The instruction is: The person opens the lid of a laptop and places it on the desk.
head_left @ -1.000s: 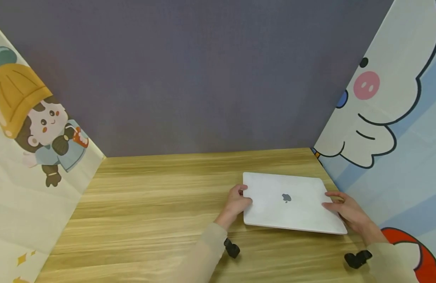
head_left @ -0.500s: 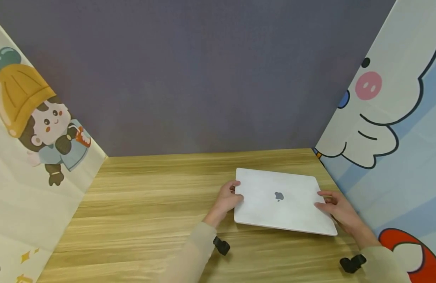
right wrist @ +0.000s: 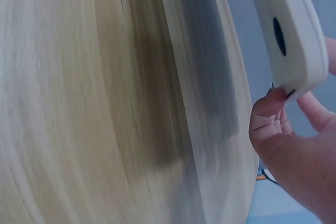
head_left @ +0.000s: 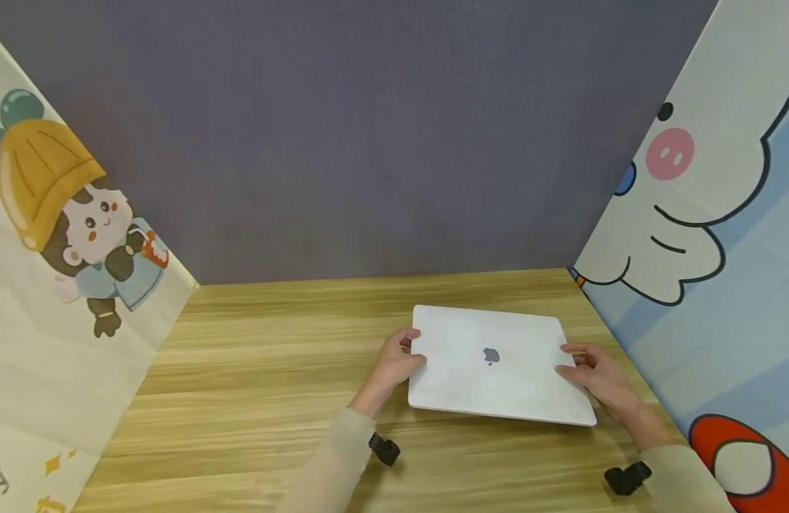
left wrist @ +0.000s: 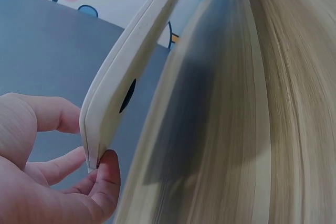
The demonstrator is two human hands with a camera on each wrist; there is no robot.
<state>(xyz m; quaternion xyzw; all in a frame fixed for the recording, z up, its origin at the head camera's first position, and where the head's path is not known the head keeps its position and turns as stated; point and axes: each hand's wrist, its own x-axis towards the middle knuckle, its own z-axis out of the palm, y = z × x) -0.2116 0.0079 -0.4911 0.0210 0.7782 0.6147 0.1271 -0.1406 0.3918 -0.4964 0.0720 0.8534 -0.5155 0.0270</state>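
Note:
A closed silver laptop [head_left: 497,385] with a dark apple logo on its lid is held level-ish between both hands. My left hand [head_left: 396,360] pinches its left edge, thumb on the lid and fingers curled beneath. At the opposite edge, my right hand [head_left: 596,374] grips it the same way. The left wrist view shows the laptop's edge [left wrist: 123,72] raised off the table, its shadow below and a dark rubber foot on the underside. In the right wrist view the laptop [right wrist: 299,35] hangs clear of the wood, with fingers under its corner.
The wood-grain table [head_left: 260,385] lies beneath. A dark grey panel [head_left: 369,142] stands along its back. Cartoon-printed panels flank it, the left wall [head_left: 35,370] in cream and the right wall [head_left: 747,342] in pale blue, close to my right arm.
Both hands have carried the laptop leftward across the table, away from the right wall. Their grip on its two edges looks the same; the head view has shifted slightly.

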